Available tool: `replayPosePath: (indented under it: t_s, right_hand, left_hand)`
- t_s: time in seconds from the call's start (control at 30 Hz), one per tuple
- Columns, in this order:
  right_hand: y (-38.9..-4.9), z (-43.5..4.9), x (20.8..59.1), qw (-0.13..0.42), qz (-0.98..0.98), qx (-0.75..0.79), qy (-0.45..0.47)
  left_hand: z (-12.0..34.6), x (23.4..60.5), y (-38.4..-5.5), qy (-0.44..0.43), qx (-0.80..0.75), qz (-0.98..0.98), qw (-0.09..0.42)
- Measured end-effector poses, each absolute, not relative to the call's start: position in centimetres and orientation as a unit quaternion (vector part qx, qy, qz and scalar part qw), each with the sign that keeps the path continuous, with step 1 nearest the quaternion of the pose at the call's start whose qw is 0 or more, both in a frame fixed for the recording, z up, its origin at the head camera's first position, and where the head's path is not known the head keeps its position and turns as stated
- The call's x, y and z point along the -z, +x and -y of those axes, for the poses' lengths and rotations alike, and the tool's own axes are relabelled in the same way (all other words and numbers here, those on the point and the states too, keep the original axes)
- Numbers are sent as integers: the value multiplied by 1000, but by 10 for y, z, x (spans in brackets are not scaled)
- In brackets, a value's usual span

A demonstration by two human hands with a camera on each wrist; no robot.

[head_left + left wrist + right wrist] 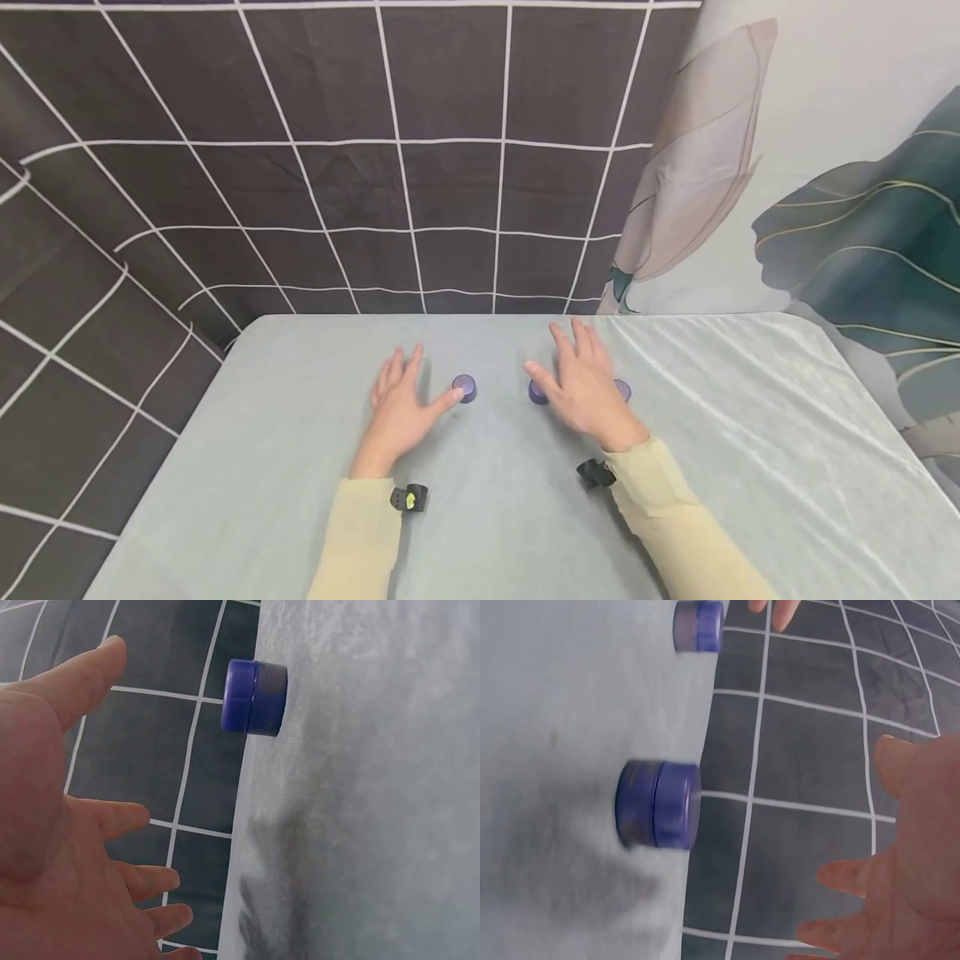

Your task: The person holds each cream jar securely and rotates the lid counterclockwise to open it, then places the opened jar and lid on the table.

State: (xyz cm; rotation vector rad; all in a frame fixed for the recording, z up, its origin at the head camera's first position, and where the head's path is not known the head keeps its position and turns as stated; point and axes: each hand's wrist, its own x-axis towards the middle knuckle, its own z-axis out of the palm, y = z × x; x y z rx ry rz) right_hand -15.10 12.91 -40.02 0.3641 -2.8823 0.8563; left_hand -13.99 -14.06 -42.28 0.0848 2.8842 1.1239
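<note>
Three small purple jars with lids stand in a row on the cloth. The left jar is beside my left hand, whose thumb tip overlaps its edge in the head view. That hand's fingers are spread and hold nothing; in the left wrist view the lidded jar stands apart from them. My right hand hovers with fingers extended, partly covering the middle jar and the right jar. In the right wrist view one jar is near and another jar farther off, both apart from the palm.
A pale grey velvety cloth covers the table. Behind it and on the left hangs dark cloth with a white grid. Leaf-patterned fabric hangs at the right. Each sleeved wrist carries a small black camera.
</note>
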Motion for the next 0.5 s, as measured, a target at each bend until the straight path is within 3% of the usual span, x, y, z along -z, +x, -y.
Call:
replayPosePath:
  t_s: [0.5]
  right_hand:
    - [-152,-105,407,87,936,-307,149]
  left_hand:
    - [128,423,-138,32,-372,-927,26]
